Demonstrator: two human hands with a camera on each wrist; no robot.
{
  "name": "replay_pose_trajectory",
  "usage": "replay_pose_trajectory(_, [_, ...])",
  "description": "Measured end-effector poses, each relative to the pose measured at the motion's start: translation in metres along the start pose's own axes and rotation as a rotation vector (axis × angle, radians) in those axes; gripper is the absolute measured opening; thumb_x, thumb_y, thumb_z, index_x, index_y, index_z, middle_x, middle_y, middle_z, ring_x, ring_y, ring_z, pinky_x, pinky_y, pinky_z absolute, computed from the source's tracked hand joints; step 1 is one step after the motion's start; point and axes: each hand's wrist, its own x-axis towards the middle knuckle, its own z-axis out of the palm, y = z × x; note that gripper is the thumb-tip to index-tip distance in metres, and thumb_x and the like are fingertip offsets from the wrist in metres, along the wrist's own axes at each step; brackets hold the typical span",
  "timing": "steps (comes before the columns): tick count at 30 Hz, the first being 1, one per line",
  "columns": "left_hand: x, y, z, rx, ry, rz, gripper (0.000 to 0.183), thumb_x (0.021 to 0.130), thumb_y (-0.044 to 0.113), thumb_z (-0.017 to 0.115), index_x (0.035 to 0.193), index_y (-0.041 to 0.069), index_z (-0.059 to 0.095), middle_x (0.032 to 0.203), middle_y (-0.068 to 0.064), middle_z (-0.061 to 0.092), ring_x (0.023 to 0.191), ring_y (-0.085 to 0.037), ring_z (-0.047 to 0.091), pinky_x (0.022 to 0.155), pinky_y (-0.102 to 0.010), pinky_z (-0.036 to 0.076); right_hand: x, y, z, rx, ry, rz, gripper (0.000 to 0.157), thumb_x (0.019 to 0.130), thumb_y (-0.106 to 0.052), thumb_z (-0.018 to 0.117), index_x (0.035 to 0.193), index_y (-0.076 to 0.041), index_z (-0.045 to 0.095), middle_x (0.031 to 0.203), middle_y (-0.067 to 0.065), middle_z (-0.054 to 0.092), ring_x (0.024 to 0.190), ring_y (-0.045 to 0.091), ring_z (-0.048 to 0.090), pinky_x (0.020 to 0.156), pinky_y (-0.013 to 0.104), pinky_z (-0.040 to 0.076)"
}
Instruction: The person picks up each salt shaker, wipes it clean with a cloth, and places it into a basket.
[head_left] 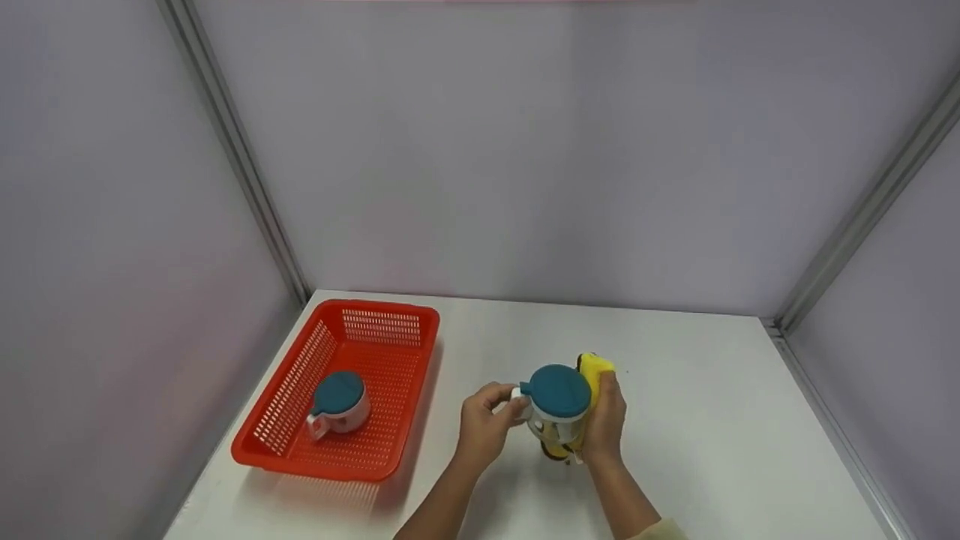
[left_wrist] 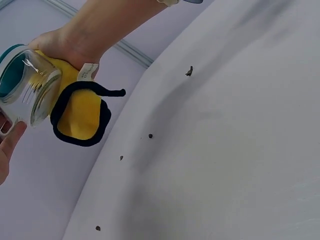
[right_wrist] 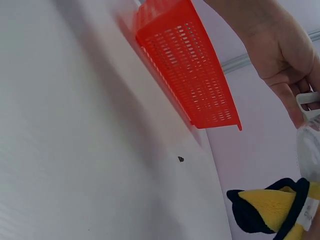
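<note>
A clear glass jar (head_left: 558, 393) with a teal lid and a white handle is held up over the table. My left hand (head_left: 484, 426) pinches the handle between thumb and fingers. On the jar's other side, my right hand (head_left: 606, 421) holds a yellow cloth (head_left: 596, 369) with dark edging against the glass. The left wrist view shows the cloth (left_wrist: 82, 117) hanging in a loop below the jar (left_wrist: 37, 97), a white label on it. A similar lidded jar (head_left: 340, 401) sits in the red basket at the left.
The red plastic basket (head_left: 409, 420) with slotted walls stands on the white table (head_left: 712, 420), left of my hands. Several small dark bits, one near the table's middle (left_wrist: 150, 136), lie scattered on the tabletop. Pale panels (head_left: 540, 150) enclose the back and sides.
</note>
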Motion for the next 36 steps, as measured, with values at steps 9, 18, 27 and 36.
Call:
replay_pose_trajectory(9, [-0.001, 0.002, 0.003, -0.014, 0.086, -0.01, 0.011, 0.09, 0.01, 0.071, 0.101, 0.011, 0.073, 0.092, -0.006, 0.067, 0.096, -0.018, 0.07, 0.072, -0.032, 0.061, -0.016, 0.001, 0.014, 0.028, 0.101, -0.144, 0.055, 0.106, -0.048, 0.026, 0.148, -0.016, 0.04, 0.138, 0.005, 0.052, 0.118, 0.011, 0.049, 0.107, 0.021, 0.035])
replay_pose_trajectory(18, [-0.007, 0.024, 0.005, -0.028, 0.129, 0.03, 0.011, 0.089, 0.007, 0.07, 0.1, 0.005, 0.072, 0.091, -0.009, 0.066, 0.093, -0.019, 0.07, 0.073, -0.032, 0.061, -0.031, 0.007, 0.024, -0.026, 0.126, -0.37, 0.045, 0.108, -0.023, 0.03, 0.152, -0.014, 0.031, 0.141, 0.002, 0.048, 0.12, 0.007, 0.048, 0.106, 0.012, 0.035])
replay_pose_trajectory(27, [-0.01, 0.028, 0.009, -0.014, 0.207, 0.052, 0.011, 0.088, 0.005, 0.072, 0.099, 0.006, 0.071, 0.094, -0.008, 0.067, 0.095, -0.02, 0.069, 0.076, -0.032, 0.061, -0.037, 0.015, 0.032, -0.078, 0.113, -0.458, 0.052, 0.106, -0.012, 0.036, 0.156, -0.017, 0.022, 0.149, 0.007, 0.04, 0.127, 0.004, 0.045, 0.11, 0.011, 0.032])
replay_pose_trajectory(36, [-0.011, 0.025, 0.011, 0.022, 0.269, 0.024, 0.012, 0.087, 0.005, 0.072, 0.099, 0.006, 0.071, 0.093, -0.006, 0.068, 0.095, -0.022, 0.068, 0.075, -0.025, 0.06, -0.045, 0.024, 0.036, -0.183, 0.085, -0.41, 0.062, 0.102, -0.002, 0.048, 0.156, -0.007, 0.017, 0.151, 0.012, 0.033, 0.128, -0.007, 0.038, 0.108, 0.005, 0.027])
